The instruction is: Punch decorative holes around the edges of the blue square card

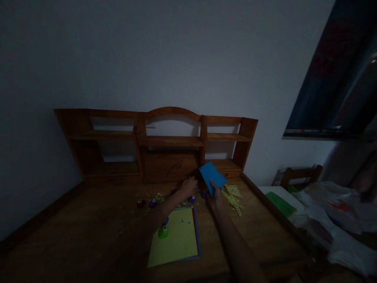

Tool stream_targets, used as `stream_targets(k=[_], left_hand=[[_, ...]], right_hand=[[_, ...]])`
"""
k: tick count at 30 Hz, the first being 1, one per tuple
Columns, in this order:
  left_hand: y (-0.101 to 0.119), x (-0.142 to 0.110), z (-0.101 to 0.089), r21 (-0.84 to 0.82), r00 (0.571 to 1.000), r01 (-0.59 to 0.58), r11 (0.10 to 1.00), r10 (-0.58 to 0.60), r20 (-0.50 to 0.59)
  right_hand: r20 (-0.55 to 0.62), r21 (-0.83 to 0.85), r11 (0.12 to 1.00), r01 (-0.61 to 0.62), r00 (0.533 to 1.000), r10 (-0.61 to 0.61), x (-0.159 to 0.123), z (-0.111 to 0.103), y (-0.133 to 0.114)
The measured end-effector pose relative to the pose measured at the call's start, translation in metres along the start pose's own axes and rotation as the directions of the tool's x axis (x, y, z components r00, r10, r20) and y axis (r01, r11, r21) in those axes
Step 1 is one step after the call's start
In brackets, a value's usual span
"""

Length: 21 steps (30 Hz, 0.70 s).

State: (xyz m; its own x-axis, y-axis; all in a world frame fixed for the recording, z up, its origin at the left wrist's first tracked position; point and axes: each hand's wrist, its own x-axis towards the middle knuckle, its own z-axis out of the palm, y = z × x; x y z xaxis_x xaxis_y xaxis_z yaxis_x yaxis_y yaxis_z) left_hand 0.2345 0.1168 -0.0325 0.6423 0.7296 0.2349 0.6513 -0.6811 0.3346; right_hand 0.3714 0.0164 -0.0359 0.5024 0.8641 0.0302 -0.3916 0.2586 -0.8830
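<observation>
My right hand (215, 195) grips a sheet of blue paper (212, 176) by its lower edge, thumb on the face; small holes run along the paper's borders. Left of it, my left hand (188, 187) reaches across with its fingers curled; what they hold, if anything, is too dark to make out. Small dome-shaped craft punches lie around: a purple one (192, 199) just below my left hand, a blue one (153, 203) and a red one (141, 203) farther left. A green punch (163, 232) sits on a stack of yellow paper (179, 245), partly behind my left forearm.
Tiny punched-out bits (159, 195) are scattered over the wooden desk (97, 224). Yellow paper scraps full of holes (235, 193) lie right of my right hand. A wooden shelf unit (171, 140) closes off the back. Plastic bags (344, 224) and a chair (303, 175) stand to the right.
</observation>
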Motion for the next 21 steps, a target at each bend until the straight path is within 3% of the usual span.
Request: stream_targets(k=[7,14,15,16,18,21], left_hand=[[-0.001,0.006,0.006,-0.085,0.992,0.125,0.988,-0.126,0.0],[-0.009,-0.006,-0.024,-0.427,0.99,0.092,0.899,-0.128,-0.057],[-0.012,-0.013,-0.03,-0.505,0.99,0.081,0.859,-0.13,-0.062],[-0.017,-0.022,-0.036,-0.702,0.987,0.074,0.709,-0.152,-0.05],[-0.029,-0.046,-0.046,-0.886,0.988,0.066,0.459,-0.151,-0.005],[-0.05,-0.087,-0.055,-0.919,0.98,0.078,0.386,-0.2,-0.001]], right_hand=[[-0.02,0.101,0.993,-0.06,0.998,0.062,0.021,-0.001,0.021],[-0.017,0.111,0.992,-0.067,0.997,0.069,0.023,-0.004,0.024],[-0.019,0.103,0.993,-0.06,0.998,0.062,0.021,-0.004,0.022],[-0.017,0.092,0.994,-0.055,0.998,0.056,0.019,-0.004,0.021],[0.001,0.073,0.996,-0.061,0.998,0.061,0.015,-0.002,0.019],[0.062,0.082,0.989,-0.122,0.991,0.117,0.007,0.007,0.019]])
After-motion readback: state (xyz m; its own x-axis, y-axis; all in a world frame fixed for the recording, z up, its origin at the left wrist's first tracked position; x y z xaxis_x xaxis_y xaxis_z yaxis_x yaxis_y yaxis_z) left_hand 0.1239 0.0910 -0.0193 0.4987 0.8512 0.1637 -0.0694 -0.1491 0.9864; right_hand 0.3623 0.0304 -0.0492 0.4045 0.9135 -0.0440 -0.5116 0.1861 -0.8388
